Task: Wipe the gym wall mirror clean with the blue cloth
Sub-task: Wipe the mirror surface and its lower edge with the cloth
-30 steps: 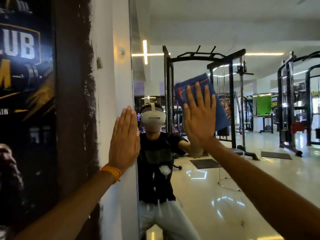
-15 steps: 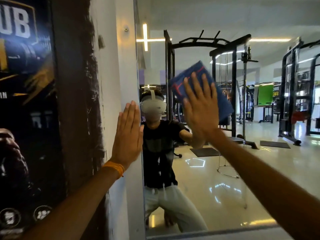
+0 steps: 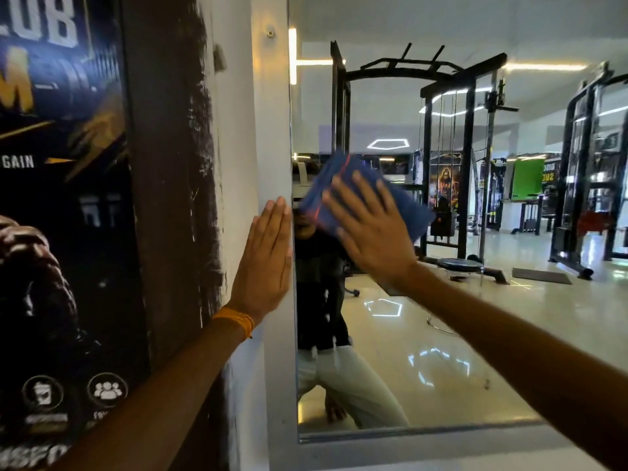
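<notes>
A large wall mirror (image 3: 441,334) fills the right of the view and reflects a gym hall. My right hand (image 3: 368,226) lies flat with fingers spread and presses a folded blue cloth (image 3: 339,178) with red stripes against the glass near the mirror's left edge. My left hand (image 3: 266,256), with an orange band at the wrist, rests flat with straight fingers on the white wall strip just left of the mirror. The cloth covers the reflected head of a crouching person in a black shirt.
A dark gym poster (image 3: 61,215) hangs on the wall to the left, beside a brown painted band (image 3: 170,164). The mirror's lower frame (image 3: 407,435) runs across the bottom. Reflected racks and cable machines (image 3: 448,158) stand on a shiny floor.
My right hand has slid the cloth left and down across the glass, toward the mirror's left edge. The view has shifted downward, showing the mirror's bottom frame. My left hand stays on the wall.
</notes>
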Demonstrator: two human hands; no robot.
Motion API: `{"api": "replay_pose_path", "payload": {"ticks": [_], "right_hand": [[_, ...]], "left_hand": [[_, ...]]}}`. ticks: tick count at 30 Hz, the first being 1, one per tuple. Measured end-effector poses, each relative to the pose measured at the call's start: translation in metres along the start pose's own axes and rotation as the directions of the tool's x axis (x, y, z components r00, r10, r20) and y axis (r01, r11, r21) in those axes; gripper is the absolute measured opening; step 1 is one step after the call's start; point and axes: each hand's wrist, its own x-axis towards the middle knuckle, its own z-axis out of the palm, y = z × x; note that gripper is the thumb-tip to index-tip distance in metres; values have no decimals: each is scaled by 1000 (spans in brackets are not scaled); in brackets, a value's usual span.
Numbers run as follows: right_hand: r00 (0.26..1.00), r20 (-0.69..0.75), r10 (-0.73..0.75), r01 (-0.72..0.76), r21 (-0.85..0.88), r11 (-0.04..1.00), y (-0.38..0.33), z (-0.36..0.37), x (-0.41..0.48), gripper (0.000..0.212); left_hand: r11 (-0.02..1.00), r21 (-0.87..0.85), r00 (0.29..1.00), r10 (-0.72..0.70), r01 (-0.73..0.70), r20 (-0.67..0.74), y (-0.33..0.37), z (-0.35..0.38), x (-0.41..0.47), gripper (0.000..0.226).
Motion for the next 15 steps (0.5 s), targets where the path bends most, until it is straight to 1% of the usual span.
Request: {"api": "replay_pose_path", "payload": {"ticks": [2,4,6,7,8,9,10,11,12,13,14,15], "right_hand": [[981,88,-172,172,10,985,-37,15,-82,65],[934,193,-300,305,5,952,-56,16,-142,70],[875,215,-434,449,-24,893,-37,15,-140,70],[868,195,-457,472,-38,881,-24,12,-122,68],[894,161,-418,430,-48,902,-10,8,-100,66],[943,124,-309,318,-68,946,2,3,-77,64],[986,71,-152,157,-71,985,8,2,-59,62],[1000,26,5,-4,-45,999,5,2,-52,60],[994,-5,109,-109,-7,994,-8,5,-56,60],[992,-7,130,-129,15,991,-30,13,-73,62],[998,19,54,-55,32,998,-55,21,-101,66],[993,79,-85,83,34,996,-80,27,-134,70]], "left_hand": [[1000,-10,1000,2,-2,3,1,-1,0,61],[1000,-10,1000,-5,5,-4,3,-1,-2,63],[1000,-6,1000,-14,14,-14,5,1,-2,62],[1000,-5,1000,-18,18,-17,5,2,-2,61],[1000,-2,1000,-18,18,-18,4,3,-2,61],[1000,5,1000,-17,17,-20,4,4,-3,60],[1000,15,1000,-15,15,-23,5,4,-4,60],[1000,23,1000,-13,14,-26,5,4,-4,59],[1000,26,1000,-13,13,-28,5,3,-4,59],[1000,28,999,-13,14,-32,5,3,-4,59],[999,31,999,-13,14,-36,5,4,-5,59],[999,36,999,-15,17,-37,6,4,-7,60]]}}
